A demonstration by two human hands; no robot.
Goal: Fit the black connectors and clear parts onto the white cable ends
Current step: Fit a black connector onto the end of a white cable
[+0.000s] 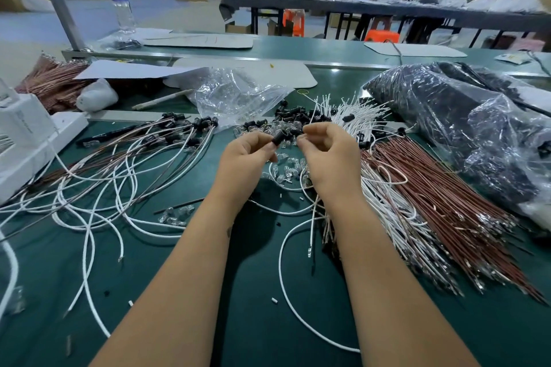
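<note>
Head view looks down on a green worktop (256,292) where two bare hands meet near the middle. On the left hand (247,155) the fingers (262,140) are curled, and their tips pinch a small black connector (279,138), which sits tilted between both hands. On the right hand (328,152) the fingers are curled too, with thumb and forefinger closed together just beside the connector; whether they hold a small part or a cable end is too small to tell. Just behind the hands lies a heap of loose black connectors (293,116) mixed with small clear bulbs (290,171), some of which spread under the hands. To the right, a thick bundle of white cables (357,116) fans out beside a bundle of brown wires (441,199). To the left lie looped white cables already fitted with black connectors (125,170). A crumpled clear bag (235,92) rests behind the heap, and a dark bag of parts (465,128) sits at far right.
</note>
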